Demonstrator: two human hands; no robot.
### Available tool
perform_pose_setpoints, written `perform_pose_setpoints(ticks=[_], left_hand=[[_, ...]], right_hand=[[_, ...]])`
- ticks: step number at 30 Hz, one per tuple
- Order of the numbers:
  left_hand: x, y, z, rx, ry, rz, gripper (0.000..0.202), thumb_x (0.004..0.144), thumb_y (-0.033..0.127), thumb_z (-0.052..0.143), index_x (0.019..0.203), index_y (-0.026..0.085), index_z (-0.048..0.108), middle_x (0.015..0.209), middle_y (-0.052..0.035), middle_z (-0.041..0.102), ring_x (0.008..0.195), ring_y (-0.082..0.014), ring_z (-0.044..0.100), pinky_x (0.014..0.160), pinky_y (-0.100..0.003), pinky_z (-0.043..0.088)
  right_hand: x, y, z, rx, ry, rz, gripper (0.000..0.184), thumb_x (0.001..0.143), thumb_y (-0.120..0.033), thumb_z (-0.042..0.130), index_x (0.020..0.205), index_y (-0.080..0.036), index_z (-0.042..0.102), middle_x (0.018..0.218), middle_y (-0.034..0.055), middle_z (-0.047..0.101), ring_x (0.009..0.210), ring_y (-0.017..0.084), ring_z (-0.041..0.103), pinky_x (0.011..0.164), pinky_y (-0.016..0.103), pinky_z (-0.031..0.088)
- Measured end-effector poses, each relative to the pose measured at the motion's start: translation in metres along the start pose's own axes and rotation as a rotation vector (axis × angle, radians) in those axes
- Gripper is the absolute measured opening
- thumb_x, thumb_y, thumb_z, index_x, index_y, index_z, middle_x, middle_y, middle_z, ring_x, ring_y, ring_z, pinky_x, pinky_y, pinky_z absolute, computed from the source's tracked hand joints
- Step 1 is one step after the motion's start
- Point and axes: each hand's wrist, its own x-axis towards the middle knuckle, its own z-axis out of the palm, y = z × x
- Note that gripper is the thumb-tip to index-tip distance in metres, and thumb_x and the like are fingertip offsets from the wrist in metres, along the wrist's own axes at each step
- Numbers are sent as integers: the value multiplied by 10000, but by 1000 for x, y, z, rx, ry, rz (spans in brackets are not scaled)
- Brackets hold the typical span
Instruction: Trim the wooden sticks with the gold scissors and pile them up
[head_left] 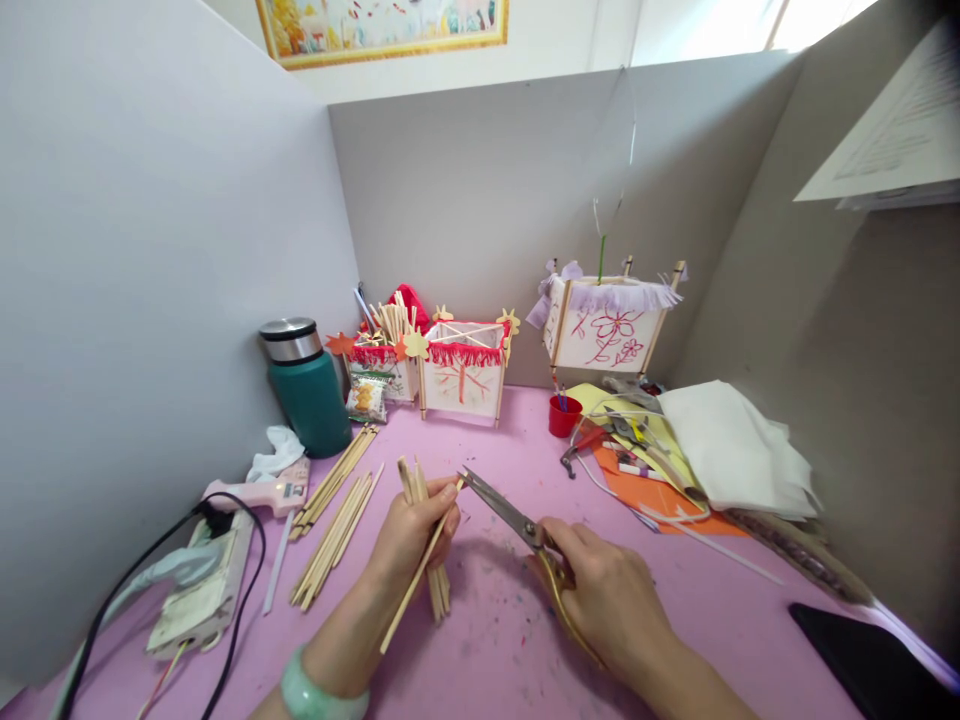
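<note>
"What are the hands doing?"

"The left hand is wrapped round a bunch of wooden sticks, with one slanting stick pinched apart from the rest. The right hand grips the scissors by the handles, blades aimed at that stick's upper end — whether they touch, I can't tell."

"Where's that on the worktop?"

"Over it, toward the middle of the front edge."

"What crowds the left?"

"Loose sticks near the left hand, then a glue gun. By the left edge there's a power strip, with a black cable looping between it and the arm. A green flask stands toward the back left corner."

"And the rest?"

"A red-fringed lantern near the back edge. On the right — white sheets partly over orange paper, beyond the right hand; a black flat object lies toward the front right corner."
</note>
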Motion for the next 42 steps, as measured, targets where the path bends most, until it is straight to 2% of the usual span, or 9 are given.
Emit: perform_pose_setpoints(ticks=[11, 17, 21, 27, 36, 42], left_hand=[[-4, 1, 2, 3, 35, -12, 331, 668, 363, 676, 874, 132, 558, 404, 94, 441, 263, -19, 207, 287, -172, 133], [-5, 0, 1, 35, 58, -4, 338, 669, 368, 682, 871, 122, 570, 402, 96, 423, 279, -21, 210, 294, -174, 139], [-3, 1, 1, 41, 27, 14, 337, 687, 382, 684, 871, 120, 581, 416, 89, 445, 270, -20, 231, 293, -177, 140], [-2, 1, -2, 49, 7, 31, 441, 698, 391, 690, 1013, 98, 595, 458, 83, 480, 266, -21, 276, 290, -180, 158], [-1, 1, -1, 68, 36, 8, 473, 663, 412, 719, 1002, 108, 589, 462, 80, 485, 274, -22, 288, 308, -186, 151], [-3, 3, 2, 40, -28, -22, 511, 677, 416, 703, 1061, 97, 592, 445, 88, 458, 280, -21, 257, 318, -194, 126]], right_hand=[[-2, -6, -6, -93, -33, -22, 172, 843, -234, 449, 957, -249, 578, 713, 8, 648, 588, 180, 605, 521, 277, 238], [-1, -5, -5, -21, -68, 1, 152, 861, -238, 436, 877, -237, 587, 714, 8, 672, 616, 179, 618, 541, 265, 275], [0, -2, -4, 65, -54, 17, 146, 870, -268, 447, 838, -234, 585, 722, 0, 673, 620, 158, 607, 554, 248, 299], [2, 1, -4, 96, 38, 23, 194, 877, -370, 462, 927, -236, 593, 760, 11, 657, 628, 156, 594, 577, 249, 327], [1, -1, 0, 1, 5, -9, 194, 861, -287, 465, 1025, -263, 566, 818, 10, 654, 693, 179, 617, 580, 262, 320], [4, 4, 1, -65, -22, 166, 210, 871, -360, 450, 972, -259, 604, 794, 35, 676, 639, 204, 621, 545, 273, 313]])
